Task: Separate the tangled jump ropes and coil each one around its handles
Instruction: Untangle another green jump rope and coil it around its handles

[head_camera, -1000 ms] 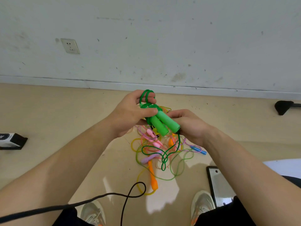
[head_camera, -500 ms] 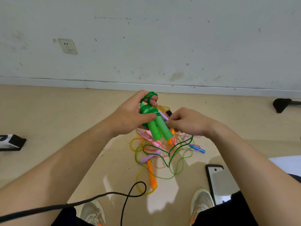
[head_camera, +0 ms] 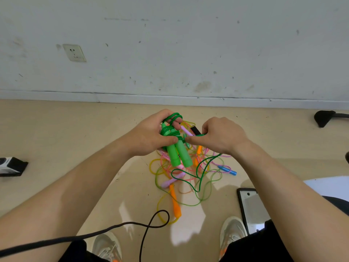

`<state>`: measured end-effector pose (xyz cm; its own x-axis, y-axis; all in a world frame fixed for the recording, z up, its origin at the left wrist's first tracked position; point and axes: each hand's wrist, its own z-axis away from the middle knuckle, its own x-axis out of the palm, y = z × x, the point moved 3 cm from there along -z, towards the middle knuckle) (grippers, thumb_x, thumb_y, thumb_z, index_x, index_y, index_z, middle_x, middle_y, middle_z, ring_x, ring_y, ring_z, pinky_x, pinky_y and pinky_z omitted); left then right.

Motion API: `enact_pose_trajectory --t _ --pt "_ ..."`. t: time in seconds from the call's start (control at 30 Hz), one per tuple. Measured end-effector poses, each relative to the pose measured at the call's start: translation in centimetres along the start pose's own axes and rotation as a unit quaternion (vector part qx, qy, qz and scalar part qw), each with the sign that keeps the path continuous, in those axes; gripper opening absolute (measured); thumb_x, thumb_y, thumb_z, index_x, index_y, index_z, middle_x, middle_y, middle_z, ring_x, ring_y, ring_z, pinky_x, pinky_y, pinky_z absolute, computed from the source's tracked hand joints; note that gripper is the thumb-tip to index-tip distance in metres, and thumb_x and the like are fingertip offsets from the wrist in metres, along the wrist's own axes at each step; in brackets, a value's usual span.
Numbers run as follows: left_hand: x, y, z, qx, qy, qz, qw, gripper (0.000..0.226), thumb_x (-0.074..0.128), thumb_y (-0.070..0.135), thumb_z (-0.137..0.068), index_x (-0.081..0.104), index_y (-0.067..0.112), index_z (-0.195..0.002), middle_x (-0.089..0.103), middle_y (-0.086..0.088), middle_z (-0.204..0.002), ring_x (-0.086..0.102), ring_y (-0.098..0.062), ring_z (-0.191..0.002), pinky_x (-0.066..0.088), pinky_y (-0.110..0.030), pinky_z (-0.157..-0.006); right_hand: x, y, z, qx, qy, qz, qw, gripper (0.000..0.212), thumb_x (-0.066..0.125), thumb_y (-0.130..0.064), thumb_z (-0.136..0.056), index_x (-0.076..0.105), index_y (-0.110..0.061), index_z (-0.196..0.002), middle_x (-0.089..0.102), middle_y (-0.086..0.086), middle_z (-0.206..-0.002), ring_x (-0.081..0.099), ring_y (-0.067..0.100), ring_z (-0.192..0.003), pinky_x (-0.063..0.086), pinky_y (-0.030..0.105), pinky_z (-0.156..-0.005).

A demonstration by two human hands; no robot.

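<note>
Both forearms are stretched forward. The green handles (head_camera: 177, 154) are gripped in the left hand (head_camera: 151, 137); the cord (head_camera: 196, 170) beside them is pinched by the right hand (head_camera: 221, 137).

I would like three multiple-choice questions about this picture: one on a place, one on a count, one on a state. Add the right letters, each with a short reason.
1. Where does the blue handle lie?
A. on the wall socket
B. on a shoe
C. on the floor

2. How many green handles does the left hand hold?
A. one
B. two
C. three

3. In what state is the green cord?
A. partly wound on the handles, the rest loose
B. fully coiled
C. cut in two

Answers:
1 C: it rests on the floor.
2 B: two handles sit side by side in its fingers.
3 A: loops circle the handle tops, and a long loop hangs below the right hand, which pinches it.
</note>
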<state>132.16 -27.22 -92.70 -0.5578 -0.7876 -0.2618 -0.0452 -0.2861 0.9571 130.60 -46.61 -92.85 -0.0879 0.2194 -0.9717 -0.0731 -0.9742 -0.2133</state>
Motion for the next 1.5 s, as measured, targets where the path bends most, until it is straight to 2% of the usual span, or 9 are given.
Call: enact_pose_trajectory --t 0.27,0.43,0.57,0.67,0.77,0.9,1.03,1.17,1.5 --pt "-0.7 -1.6 -0.7 0.071 0.219 -0.140 0.963 0.044 0.072 -0.001 -0.081 0.058 0.019 -0.117 0.062 0.008 -0.103 0.062 -0.006 -0.093 0.055 -0.036 -0.088 0.1 -3.1 1.4 -0.076 -0.015 -0.321 0.944 0.026 0.052 -0.016 -0.091 0.059 -0.011 -0.066 0.049 -0.001 -0.056 0.038 0.010 -0.052 0.032 0.032 -0.055" --pt "0.1 -1.8 -0.7 0.079 0.363 -0.025 0.928 0.040 0.071 0.006 -0.080 0.057 0.024 -0.113 0.062 0.010 -0.100 0.061 -0.008 -0.094 0.055 -0.043 -0.089 3.4 -6.9 4.4 -0.130 0.099 -0.247 0.955 0.013 0.047 -0.015 -0.099 0.059 -0.013 -0.103 0.061 0.003 -0.076 0.052 0.018 -0.064 0.035 0.034 -0.056" --pt "0.5 -2.4 -0.7 0.013 0.389 0.116 0.914 0.034 0.070 0.010 -0.085 0.057 0.023 -0.114 0.062 0.013 -0.102 0.064 -0.017 -0.100 0.059 -0.049 -0.083 5.1 -7.5 5.1 -0.160 0.147 -0.026 0.976 0.069 0.065 -0.014 -0.088 0.037 -0.004 -0.149 0.062 0.012 -0.106 0.064 0.032 -0.079 0.033 0.032 -0.053" --pt "0.4 -2.2 -0.7 -0.024 0.392 0.180 0.902 0.033 0.068 0.006 -0.090 0.054 0.014 -0.119 0.058 0.008 -0.104 0.062 -0.015 -0.096 0.062 -0.034 -0.065 4.7 -7.8 5.9 -0.158 0.176 0.058 0.970 0.088 0.088 -0.022 -0.057 0.056 0.002 -0.135 0.062 0.007 -0.086 0.060 0.021 -0.060 0.023 0.026 -0.044" --pt "0.5 -1.9 -0.6 -0.045 0.368 0.225 0.901 0.040 0.077 0.009 -0.084 0.052 0.014 -0.115 0.054 0.005 -0.104 0.062 -0.014 -0.090 0.061 -0.038 -0.068 5.4 -8.0 6.3 -0.180 0.205 0.061 0.960 0.108 0.095 -0.037 -0.041 0.057 0.006 -0.133 0.059 0.008 -0.085 0.057 0.021 -0.062 0.039 0.028 -0.042" --pt "0.4 -1.9 -0.6 -0.042 0.369 0.256 0.892 0.050 0.080 -0.001 -0.078 0.050 0.013 -0.114 0.052 0.004 -0.104 0.062 -0.014 -0.087 0.061 -0.040 -0.071 5.6 -8.7 7.0 -0.181 0.236 0.068 0.952 0.080 0.074 -0.029 -0.073 0.049 0.006 -0.140 0.059 0.012 -0.101 0.060 0.027 -0.081 0.048 0.034 -0.060" --pt "-0.3 -1.6 -0.8 -0.039 0.373 0.280 0.884 0.045 0.078 -0.001 -0.080 0.050 0.013 -0.113 0.053 0.005 -0.101 0.064 -0.017 -0.090 0.060 -0.042 -0.072 5.4 -8.3 6.2 -0.110 0.125 -0.273 0.947 0.041 0.045 -0.024 -0.102 0.049 -0.014 -0.141 0.059 0.003 -0.118 0.057 0.018 -0.095 0.043 0.030 -0.072" --pt "-1.2 -1.4 -1.1 -0.033 0.350 0.339 0.873 0.041 0.075 -0.005 -0.081 0.050 0.011 -0.109 0.052 -0.003 -0.108 0.068 -0.024 -0.097 0.061 -0.040 -0.066 6.0 -6.3 4.3 -0.053 0.007 -0.442 0.895 0.027 0.044 -0.028 -0.105 0.068 -0.019 -0.095 0.055 -0.006 -0.066 0.046 0.004 -0.055 0.038 0.026 -0.057" --pt "-1.3 -0.4 -0.1 -0.084 0.135 0.289 0.944 0.024 0.070 -0.002 -0.085 0.055 0.015 -0.093 0.065 -0.005 -0.090 0.071 -0.026 -0.086 0.062 -0.046 -0.075 3.4 -2.0 0.9 -0.157 -0.023 -0.161 0.974 0.036 0.056 -0.046 -0.097 0.064 -0.018 -0.076 0.050 -0.001 -0.056 0.045 0.012 -0.052 0.028 0.033 -0.055"
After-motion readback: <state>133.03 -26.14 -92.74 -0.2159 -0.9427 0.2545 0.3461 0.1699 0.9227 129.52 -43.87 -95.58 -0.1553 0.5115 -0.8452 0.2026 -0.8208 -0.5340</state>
